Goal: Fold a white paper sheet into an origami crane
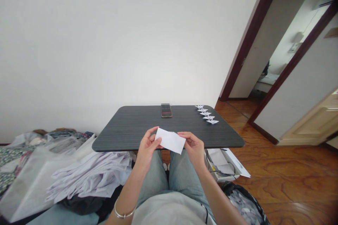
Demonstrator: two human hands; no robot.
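Paper sheet (170, 140) hides left hand (148, 149) fingers; probably phone (166, 110), blurred; cranes (207, 114) tiny.

The left hand (148, 148) and the right hand (192, 148) hold a white paper strip (170, 140) by its two ends, just over the edge of a dark bench (126, 130). At the far side of the bench lie a phone (166, 110) and a row of small folded paper cranes (207, 114).

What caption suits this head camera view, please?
Seated person's left hand and right hand hold a white paper slip before a dark table with folded paper cranes.
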